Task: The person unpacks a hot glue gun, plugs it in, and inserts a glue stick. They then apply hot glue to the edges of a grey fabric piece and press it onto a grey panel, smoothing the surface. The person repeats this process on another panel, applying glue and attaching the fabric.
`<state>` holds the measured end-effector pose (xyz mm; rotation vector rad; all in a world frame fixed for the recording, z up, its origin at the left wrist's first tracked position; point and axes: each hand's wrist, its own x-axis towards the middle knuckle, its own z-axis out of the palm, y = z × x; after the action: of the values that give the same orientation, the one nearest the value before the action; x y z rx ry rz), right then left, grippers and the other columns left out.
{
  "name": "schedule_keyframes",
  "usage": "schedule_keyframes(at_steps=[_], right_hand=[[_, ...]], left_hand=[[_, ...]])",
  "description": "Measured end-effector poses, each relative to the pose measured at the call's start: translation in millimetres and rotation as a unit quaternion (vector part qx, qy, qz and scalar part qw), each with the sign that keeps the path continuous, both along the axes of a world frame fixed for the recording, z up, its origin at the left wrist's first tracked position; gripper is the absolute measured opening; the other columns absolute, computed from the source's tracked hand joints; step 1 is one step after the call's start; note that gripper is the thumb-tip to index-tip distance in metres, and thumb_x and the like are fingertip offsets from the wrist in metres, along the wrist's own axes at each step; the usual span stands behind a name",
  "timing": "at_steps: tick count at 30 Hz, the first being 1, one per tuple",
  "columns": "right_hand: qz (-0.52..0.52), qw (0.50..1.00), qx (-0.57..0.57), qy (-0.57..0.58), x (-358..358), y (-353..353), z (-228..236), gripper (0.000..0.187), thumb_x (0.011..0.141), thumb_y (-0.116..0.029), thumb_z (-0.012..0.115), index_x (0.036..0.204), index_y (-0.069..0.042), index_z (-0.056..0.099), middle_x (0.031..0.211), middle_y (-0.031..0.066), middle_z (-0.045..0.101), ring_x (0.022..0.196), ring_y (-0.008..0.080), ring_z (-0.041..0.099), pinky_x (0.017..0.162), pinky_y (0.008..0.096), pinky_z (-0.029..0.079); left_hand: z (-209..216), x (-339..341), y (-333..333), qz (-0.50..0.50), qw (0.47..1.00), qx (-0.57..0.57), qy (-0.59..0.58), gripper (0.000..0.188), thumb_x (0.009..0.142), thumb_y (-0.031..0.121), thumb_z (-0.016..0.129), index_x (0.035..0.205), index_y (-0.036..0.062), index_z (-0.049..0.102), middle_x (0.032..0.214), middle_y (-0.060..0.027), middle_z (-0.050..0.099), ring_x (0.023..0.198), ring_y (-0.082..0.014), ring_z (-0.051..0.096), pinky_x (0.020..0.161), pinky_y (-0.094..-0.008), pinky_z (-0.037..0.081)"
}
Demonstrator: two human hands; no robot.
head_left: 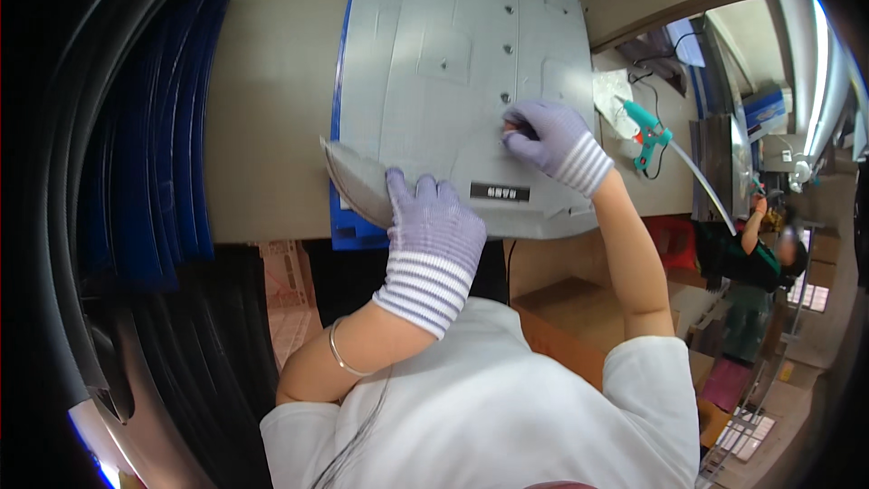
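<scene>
A large grey plastic sheet [425,118] lies on the table before me, with a blue sheet [360,234] showing beneath its left and near edges. The grey sheet's near-left corner [355,183] curls upward beside my left hand [436,228], which rests on the sheet with its fingers stretched out. Both hands wear lilac knit gloves with white-striped cuffs. My right hand [550,138] is closed over the sheet's right part, thumb and fingers pinched together; whatever is between them is hidden. Small dark studs [507,98] run in a column just beyond it. A black label [500,192] sits between the hands.
Blue sheets [163,154] stand stacked at the left. On the right, a teal glue gun [644,134] with a glue stick and cord lies beside a crumpled clear plastic bag [615,95]. A cardboard box [570,317] stands below the table; another person [760,249] works farther right.
</scene>
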<state>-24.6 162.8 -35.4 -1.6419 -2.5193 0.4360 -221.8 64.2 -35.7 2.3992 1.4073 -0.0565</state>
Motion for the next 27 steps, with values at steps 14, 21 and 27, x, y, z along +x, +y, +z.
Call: schedule_keyframes(at_steps=[14,21,27], right_hand=[[-0.074,0.991,0.031,-0.109,-11.5,10.7,-2.3,0.023,0.08,-0.028,0.058,0.087,-0.006,0.061,0.083,0.0135,0.063,0.082,0.0288,0.061,0.079,0.0376,0.049],[-0.076,0.991,0.109,0.01,37.8,41.2,2.8,0.017,0.08,-0.02,0.058,0.092,-0.008,0.061,0.087,0.012,0.061,0.084,0.0307,0.06,0.077,0.0381,0.049],[0.044,0.994,0.087,-0.045,29.1,40.5,-5.3,0.012,0.079,-0.014,0.058,0.088,-0.006,0.058,0.087,0.0127,0.058,0.084,0.0321,0.057,0.075,0.0388,0.048]], left_hand=[[0.6,3.7,-0.5,0.002,1.0,0.016,0.018,0.02,0.08,0.017,0.06,0.091,0.0049,0.071,0.094,-0.0123,0.06,0.1,-0.0266,0.054,0.102,-0.0619,0.022],[-2.1,5.6,-2.5,0.011,0.999,0.027,0.036,0.017,0.071,0.017,0.065,0.084,0.0075,0.07,0.098,-0.0092,0.059,0.105,-0.0234,0.052,0.103,-0.0568,0.024],[0.6,8.2,-1.4,0.018,0.999,0.013,0.025,0.017,0.076,0.015,0.062,0.087,0.0062,0.071,0.093,-0.0101,0.06,0.101,-0.0248,0.054,0.102,-0.0594,0.023]])
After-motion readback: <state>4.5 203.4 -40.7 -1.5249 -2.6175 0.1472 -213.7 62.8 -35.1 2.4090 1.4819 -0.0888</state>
